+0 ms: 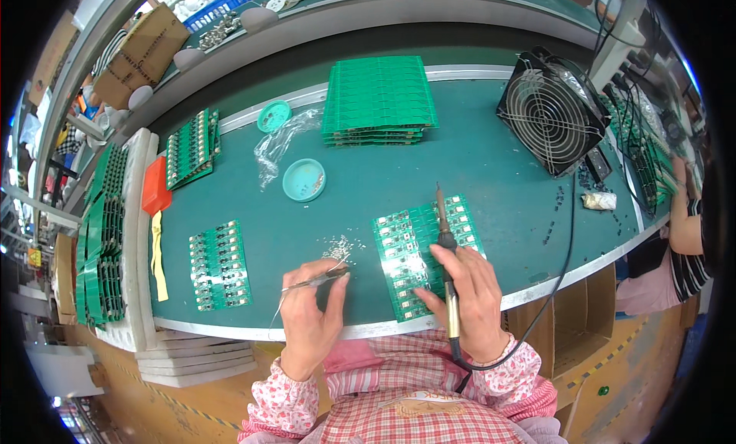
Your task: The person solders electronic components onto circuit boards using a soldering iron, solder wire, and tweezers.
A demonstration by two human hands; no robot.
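One soldering iron (447, 239) and one pair of tweezers (313, 281) are held, one in each hand. Two circuit boards are laid singly on the green table (506, 237): a near board (409, 254) by the right hand (471, 294) and a left board (220, 265). Two round turquoise dishes (304, 180), one fan (547, 111) and one stack of green panels (379, 99) are set farther back. The white bits (337, 249) are too small to be counted; they are scattered just beyond the left hand (310, 314).

The iron is gripped by the right fingers, closed around its handle over the near board; its tip is pointed away from the body, past the board's far edge in this view. The tweezers are pinched in the left fingers, near the bits; whether anything is caught in their tips cannot be told. Both forearms are brought in from the lower edge, and both hands are held near the table's front edge.
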